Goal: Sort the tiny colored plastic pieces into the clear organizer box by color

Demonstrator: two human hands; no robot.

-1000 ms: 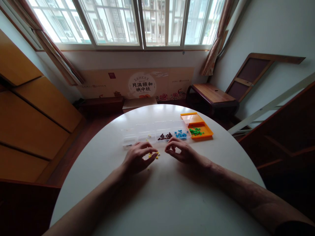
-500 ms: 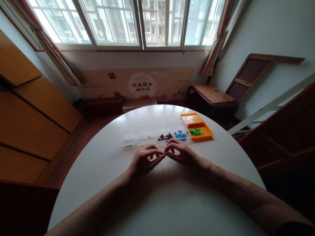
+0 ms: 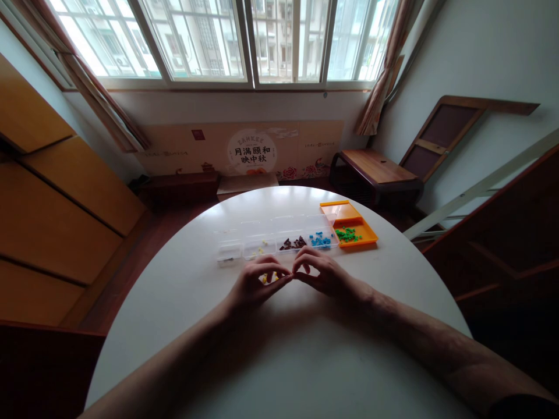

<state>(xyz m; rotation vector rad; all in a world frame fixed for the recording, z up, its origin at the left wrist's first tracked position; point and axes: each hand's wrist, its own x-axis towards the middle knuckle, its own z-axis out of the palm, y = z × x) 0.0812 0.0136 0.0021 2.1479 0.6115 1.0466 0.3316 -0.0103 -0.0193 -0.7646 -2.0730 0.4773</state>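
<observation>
My left hand (image 3: 261, 280) and my right hand (image 3: 321, 272) meet fingertip to fingertip above the white table (image 3: 305, 361). Thumb and forefinger of each are pinched together; whatever sits between them is too small to make out. Behind my left fingers some yellow pieces (image 3: 269, 277) show in part. Just beyond the hands lies a clear plastic compartment box (image 3: 230, 252). Its sections hold pale yellow pieces (image 3: 261, 250), dark brown pieces (image 3: 293, 243) and blue pieces (image 3: 320, 240). At its right end, green pieces (image 3: 348, 234) lie in an open orange case (image 3: 369, 234).
The round table's far edge curves in front of a printed cardboard panel (image 3: 209, 145) below the window. A wooden stool-like piece (image 3: 378, 166) stands beyond the table at the right. Orange-brown cabinets (image 3: 56, 221) stand at the left.
Both hands keep their pinch at nearly the same spot. Only a very slight shift of the fingers shows.
</observation>
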